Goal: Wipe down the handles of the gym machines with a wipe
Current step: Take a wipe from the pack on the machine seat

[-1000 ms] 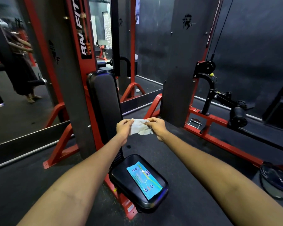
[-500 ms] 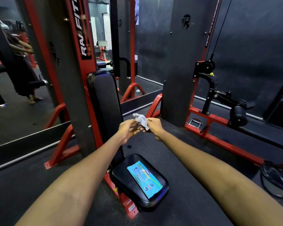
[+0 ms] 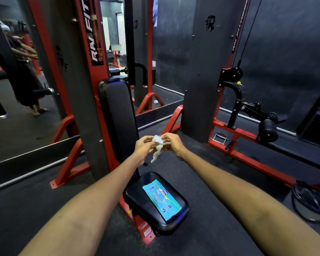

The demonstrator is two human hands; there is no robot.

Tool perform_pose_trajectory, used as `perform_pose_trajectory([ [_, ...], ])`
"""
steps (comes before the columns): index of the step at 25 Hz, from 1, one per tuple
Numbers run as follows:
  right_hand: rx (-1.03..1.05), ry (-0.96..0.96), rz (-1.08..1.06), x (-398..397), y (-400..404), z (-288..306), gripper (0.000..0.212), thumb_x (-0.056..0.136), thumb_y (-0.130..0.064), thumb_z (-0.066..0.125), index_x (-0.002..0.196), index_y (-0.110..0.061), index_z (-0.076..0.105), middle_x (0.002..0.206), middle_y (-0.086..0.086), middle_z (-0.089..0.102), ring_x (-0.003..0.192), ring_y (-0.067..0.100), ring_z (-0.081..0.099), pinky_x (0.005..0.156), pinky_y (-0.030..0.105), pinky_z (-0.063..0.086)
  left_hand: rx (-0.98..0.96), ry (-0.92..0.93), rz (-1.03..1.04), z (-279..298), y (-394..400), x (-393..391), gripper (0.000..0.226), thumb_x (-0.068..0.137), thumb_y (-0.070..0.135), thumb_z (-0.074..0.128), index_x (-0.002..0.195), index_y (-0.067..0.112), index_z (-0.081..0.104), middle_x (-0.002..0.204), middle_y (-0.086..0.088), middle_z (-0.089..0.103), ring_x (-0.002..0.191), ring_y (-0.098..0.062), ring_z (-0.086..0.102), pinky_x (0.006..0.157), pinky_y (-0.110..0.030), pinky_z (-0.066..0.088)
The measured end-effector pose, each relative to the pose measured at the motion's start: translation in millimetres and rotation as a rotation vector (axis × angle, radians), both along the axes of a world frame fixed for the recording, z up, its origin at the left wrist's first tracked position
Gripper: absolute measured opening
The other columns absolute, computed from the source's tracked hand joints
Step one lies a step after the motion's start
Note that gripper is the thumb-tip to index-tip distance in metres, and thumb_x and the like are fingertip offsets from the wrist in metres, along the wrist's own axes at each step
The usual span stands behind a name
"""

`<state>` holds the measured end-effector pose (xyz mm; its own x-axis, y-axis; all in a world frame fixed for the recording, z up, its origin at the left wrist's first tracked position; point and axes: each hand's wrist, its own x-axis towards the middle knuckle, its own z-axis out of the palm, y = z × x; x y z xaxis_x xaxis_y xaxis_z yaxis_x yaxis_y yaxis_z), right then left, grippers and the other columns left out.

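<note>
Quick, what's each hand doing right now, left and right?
Left hand: closed, pinching the white wipe.
Right hand: closed, pinching the same wipe from the other side.

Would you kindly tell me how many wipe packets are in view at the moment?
1. The blue wipe packet lies flat on the black machine seat, below both hands. Others could be hidden outside this view.

Black hoop (image 3: 311,202) on floor (image 3: 220,200); mirror (image 3: 26,89) reflects person (image 3: 24,76).
</note>
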<state>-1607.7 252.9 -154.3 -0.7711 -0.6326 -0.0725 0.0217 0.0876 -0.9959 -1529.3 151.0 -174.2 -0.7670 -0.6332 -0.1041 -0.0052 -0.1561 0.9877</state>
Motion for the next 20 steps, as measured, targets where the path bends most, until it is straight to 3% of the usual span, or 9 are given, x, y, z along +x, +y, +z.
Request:
perform_pose_trajectory([
  [1, 0.002, -0.004, 0.044, 1, 2, 0, 0.012, 0.085, -0.018, 0.062, 0.077, -0.013, 0.055, 0.06, -0.001, 0.059, 0.058, 0.014, 0.057, 0.056, 0.027, 0.047, -0.068, -0.01, 0.025, -2, -2, 0, 0.022, 0.08, -0.008, 0.065, 0.086, 0.012, 0.058, 0.084, -0.004, 0.062, 0.075, -0.014, 0.061, 0.071, -0.029, 0.054],
  [3, 0.072, 0.183, 0.092, 2, 3, -4, 0.025, 0.08, -0.026, 0.072, 0.084, -0.014, 0.05, 0.062, -0.003, 0.057, 0.057, 0.007, 0.055, 0.056, 0.024, 0.047, -0.2, -0.049, 0.08, -7, -5, -1, 0.023, 0.078, -0.001, 0.071, 0.08, 0.015, 0.055, 0.081, -0.002, 0.059, 0.078, -0.016, 0.059, 0.077, -0.034, 0.053],
  [5, 0.079, 0.32, 0.044, 4, 0, -6, 0.017, 0.08, -0.014, 0.07, 0.081, -0.011, 0.054, 0.061, -0.002, 0.056, 0.056, 0.006, 0.052, 0.055, 0.023, 0.044, -0.254, -0.076, 0.102, -11, -6, -3, 0.02, 0.08, 0.005, 0.07, 0.07, 0.017, 0.057, 0.074, 0.0, 0.059, 0.077, -0.016, 0.057, 0.079, -0.034, 0.05],
  [7, 0.072, 0.359, -0.005, 2, -5, -8, 0.015, 0.084, -0.004, 0.062, 0.071, -0.011, 0.058, 0.062, -0.001, 0.056, 0.059, 0.009, 0.051, 0.058, 0.025, 0.043, -0.187, -0.088, 0.116, -13, -5, -4, 0.021, 0.083, 0.012, 0.069, 0.064, 0.015, 0.06, 0.069, -0.002, 0.06, 0.077, -0.019, 0.057, 0.078, -0.036, 0.049],
  [10, 0.088, 0.319, -0.009, -3, -7, -11, 0.026, 0.086, 0.001, 0.054, 0.066, -0.016, 0.057, 0.065, -0.003, 0.056, 0.062, 0.008, 0.05, 0.06, 0.025, 0.042, -0.124, -0.098, 0.1, -11, -4, -3, 0.018, 0.082, 0.013, 0.071, 0.066, 0.011, 0.063, 0.07, -0.006, 0.063, 0.074, -0.02, 0.059, 0.072, -0.033, 0.049],
  [14, 0.107, 0.23, -0.229, -24, 2, -16, 0.015, 0.088, -0.004, 0.051, 0.075, -0.008, 0.059, 0.079, 0.002, 0.059, 0.073, 0.011, 0.051, 0.067, 0.025, 0.041, -0.116, -0.092, 0.004, -12, -6, 5, 0.023, 0.082, -0.007, 0.064, 0.064, 0.007, 0.061, 0.071, -0.008, 0.061, 0.073, -0.018, 0.058, 0.074, -0.026, 0.05],
  [16, 0.093, 0.175, -0.306, -34, 11, -17, 0.018, 0.089, -0.007, 0.053, 0.072, -0.01, 0.057, 0.076, 0.001, 0.056, 0.068, 0.009, 0.049, 0.061, 0.022, 0.039, -0.127, -0.086, -0.002, -16, -13, 12, 0.025, 0.083, -0.01, 0.06, 0.063, 0.005, 0.059, 0.067, -0.007, 0.06, 0.067, -0.016, 0.056, 0.066, -0.022, 0.047],
  [19, 0.046, 0.171, -0.252, -33, 17, -17, 0.025, 0.089, -0.005, 0.056, 0.065, -0.01, 0.054, 0.066, -0.001, 0.052, 0.062, 0.006, 0.046, 0.054, 0.015, 0.039, -0.126, -0.109, -0.055, -18, -16, 23, 0.026, 0.088, -0.012, 0.051, 0.067, 0.005, 0.054, 0.048, 0.005, 0.058, 0.044, -0.003, 0.051, 0.044, -0.011, 0.039],
  [20, 0.021, 0.153, -0.221, -31, 16, -17, 0.021, 0.088, -0.004, 0.057, 0.068, -0.008, 0.057, 0.066, -0.001, 0.052, 0.061, 0.006, 0.046, 0.052, 0.013, 0.039, -0.117, -0.12, -0.076, -16, -14, 25, 0.025, 0.089, -0.01, 0.049, 0.07, 0.006, 0.054, 0.048, 0.007, 0.059, 0.046, -0.003, 0.052, 0.043, -0.011, 0.04],
])
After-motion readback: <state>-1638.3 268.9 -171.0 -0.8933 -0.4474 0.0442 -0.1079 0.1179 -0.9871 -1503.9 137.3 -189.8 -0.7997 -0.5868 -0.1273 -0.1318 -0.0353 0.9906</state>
